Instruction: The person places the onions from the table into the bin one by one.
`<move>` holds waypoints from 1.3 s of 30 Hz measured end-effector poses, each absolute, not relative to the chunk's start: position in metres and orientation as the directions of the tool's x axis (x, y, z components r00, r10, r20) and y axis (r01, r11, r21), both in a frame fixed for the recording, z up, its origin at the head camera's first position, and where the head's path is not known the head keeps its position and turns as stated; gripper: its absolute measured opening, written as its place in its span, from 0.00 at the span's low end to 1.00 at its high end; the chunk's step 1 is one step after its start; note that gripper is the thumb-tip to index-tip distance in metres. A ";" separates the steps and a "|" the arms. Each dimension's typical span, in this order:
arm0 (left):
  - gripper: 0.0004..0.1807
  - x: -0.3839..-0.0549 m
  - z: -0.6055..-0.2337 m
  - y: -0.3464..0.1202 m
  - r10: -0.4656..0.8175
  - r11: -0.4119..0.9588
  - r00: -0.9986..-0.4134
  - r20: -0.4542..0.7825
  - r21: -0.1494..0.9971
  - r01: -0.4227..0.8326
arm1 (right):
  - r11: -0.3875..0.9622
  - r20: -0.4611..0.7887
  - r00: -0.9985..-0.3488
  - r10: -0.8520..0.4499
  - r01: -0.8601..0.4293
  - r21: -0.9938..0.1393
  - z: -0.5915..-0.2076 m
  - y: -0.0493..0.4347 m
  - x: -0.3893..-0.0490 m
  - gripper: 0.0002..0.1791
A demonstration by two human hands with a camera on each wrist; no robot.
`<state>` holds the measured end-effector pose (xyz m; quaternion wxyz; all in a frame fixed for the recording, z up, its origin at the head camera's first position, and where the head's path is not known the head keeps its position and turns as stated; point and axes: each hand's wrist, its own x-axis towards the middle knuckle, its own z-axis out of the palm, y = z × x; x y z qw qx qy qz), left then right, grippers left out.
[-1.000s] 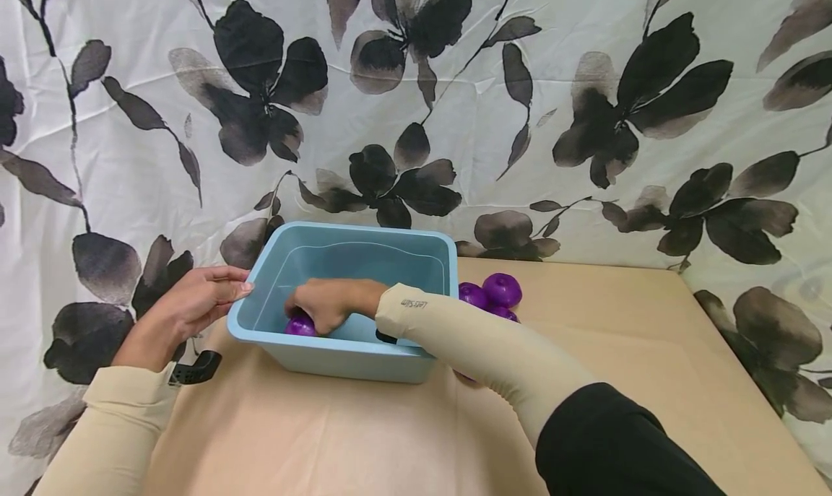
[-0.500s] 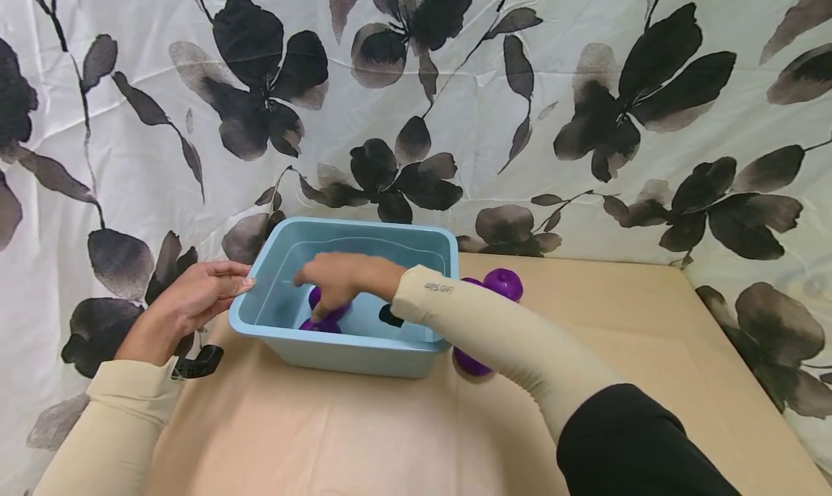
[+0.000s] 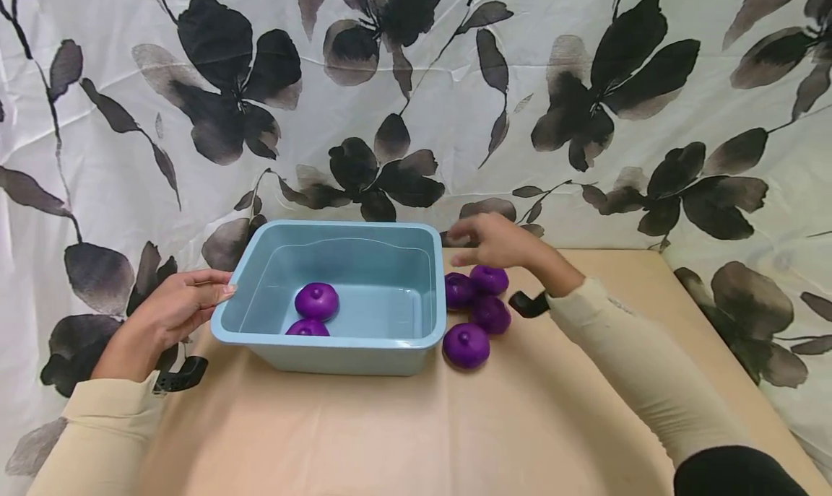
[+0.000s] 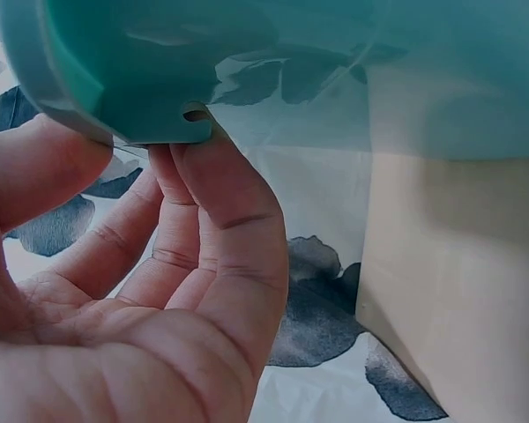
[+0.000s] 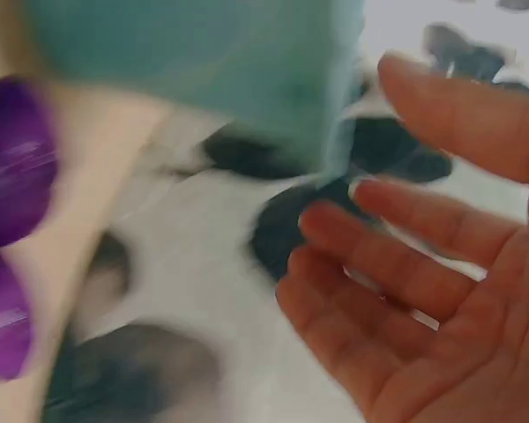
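A light blue plastic tub [image 3: 351, 342] stands on the table. Two shiny purple onions lie in it: one onion [image 3: 316, 301] shows whole, and the front wall partly hides the other onion [image 3: 308, 328]. My left hand [image 3: 172, 315] pinches the tub's left rim; the left wrist view shows thumb and fingers on either side of the rim [image 4: 66, 115]. My right hand [image 3: 497, 243] hovers just above a group of several onions [image 3: 466, 346] right of the tub, holding nothing. In the right wrist view its fingers [image 5: 379, 256] are spread and loosely bent, and two blurred onions [image 5: 13, 163] appear at the left.
A tan table covering [image 3: 364, 438] lies beneath everything. Behind it hangs a white cloth [image 3: 494, 142] with dark flowers, close to the tub's back. The grouped onions sit right against the tub's right side.
My right hand has let go of an onion inside the tub, risen out, and moved right to above the outside onions. My left hand has kept its grip on the rim.
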<state>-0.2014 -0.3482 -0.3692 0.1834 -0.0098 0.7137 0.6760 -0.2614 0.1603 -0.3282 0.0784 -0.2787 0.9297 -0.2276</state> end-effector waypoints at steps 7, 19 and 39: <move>0.13 -0.198 -0.367 -0.352 0.237 0.072 -0.932 -0.274 0.962 -0.264 | 0.835 -0.067 -0.962 -0.265 -0.194 -0.514 -0.415 0.215 -0.216 0.36; 0.13 -0.199 -0.366 -0.345 0.241 0.104 -0.932 -0.271 0.962 -0.253 | 0.807 -0.072 -0.992 -0.102 -0.040 -0.590 -0.471 0.215 -0.186 0.51; 0.10 -0.195 -0.364 -0.343 0.207 0.147 -0.934 -0.291 0.953 -0.265 | 0.781 0.008 -0.992 -0.123 -0.102 -0.616 -0.451 0.226 -0.183 0.46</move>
